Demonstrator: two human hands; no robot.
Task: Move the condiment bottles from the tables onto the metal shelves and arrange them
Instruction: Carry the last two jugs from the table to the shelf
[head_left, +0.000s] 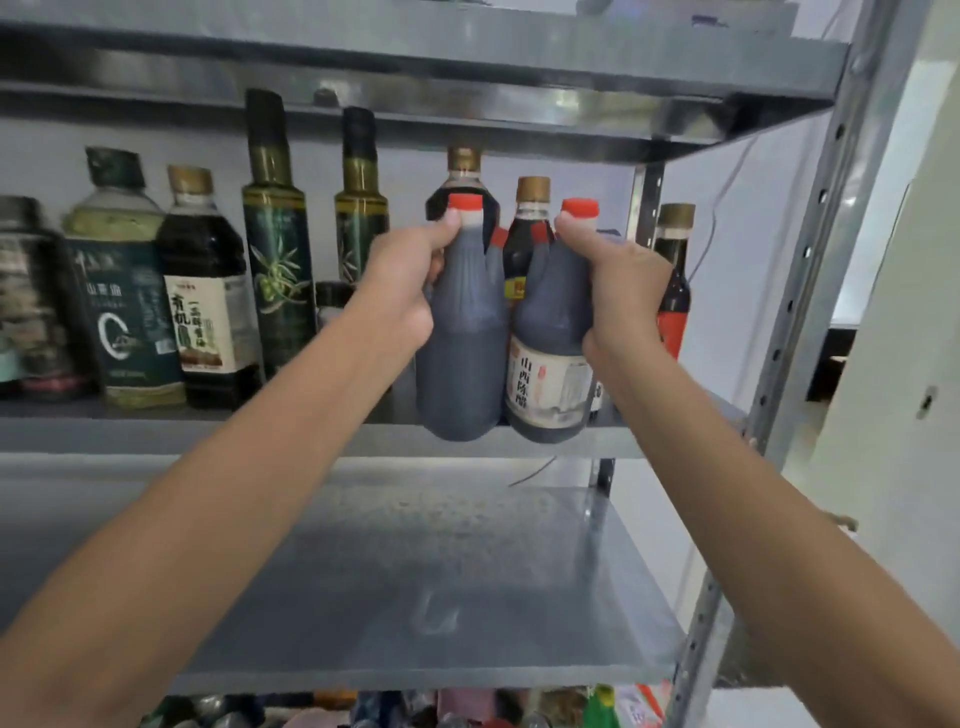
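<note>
— At the front edge of the middle shelf (311, 436), what are the hands doing?

— Each holds 1 dark bottle by its shoulder, thumb up beside the red cap. The left hand (410, 280) is wrapped round the plain dark bottle (462, 358). The right hand (621, 301) is wrapped round the labelled vinegar bottle (550, 364).

— Do those 2 stand on the shelf?

— No. Their bases hang in front of its edge, and they touch side by side, roughly upright.

— Anything between them?

— A 3rd red cap (498, 236) peeks out. It may belong to another bottle in the left hand, but the blur hides that.

— And further back?

— 3 gold-capped dark bottles (532, 228) stand at the rear. To the left are 2 tall olive oil bottles (278, 234), then a soy sauce bottle (208, 301) and a green-labelled oil bottle (124, 301). The lower shelf (441, 571) lies beneath both forearms.
</note>
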